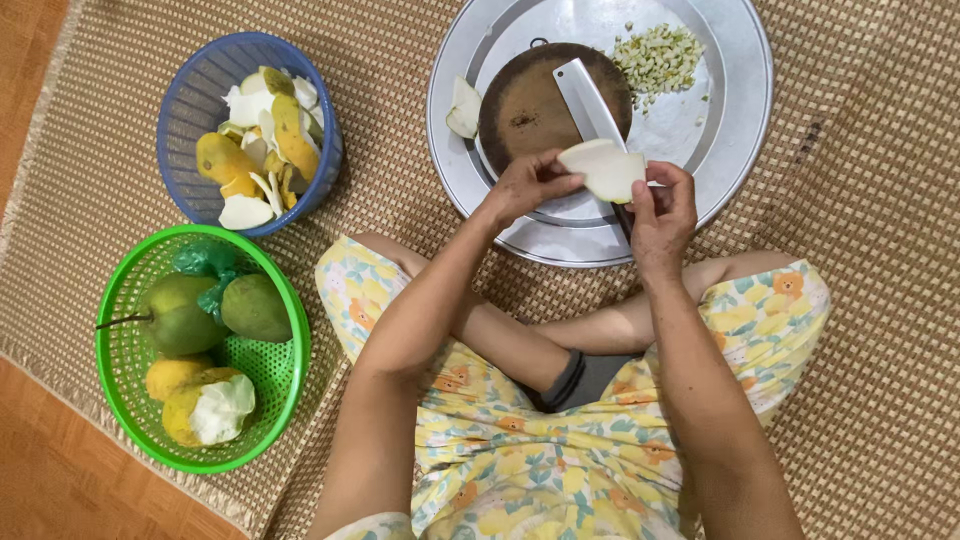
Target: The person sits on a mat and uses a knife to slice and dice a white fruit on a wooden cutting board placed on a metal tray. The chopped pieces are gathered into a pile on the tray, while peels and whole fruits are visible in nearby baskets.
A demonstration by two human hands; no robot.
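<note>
Head view: the left hand [525, 185] and the right hand [662, 208] grip one pale peeled fruit piece [604, 168] between them, the left closing its fingertips on the piece's near-left edge, the right pinching its right end. The piece sits just above and between the two hands, over the near part of a round dark chopping board [530, 110]. A cleaver [590, 105] lies on that board, its blade running from beyond the piece to under it. The board rests in a wide metal tray [740, 110]; chopped bits [658, 58] lie beyond the right hand. A blue basket of peels [200, 90] and a green basket of whole fruit [125, 370] stand well left of the left hand on a woven mat [870, 330].
</note>
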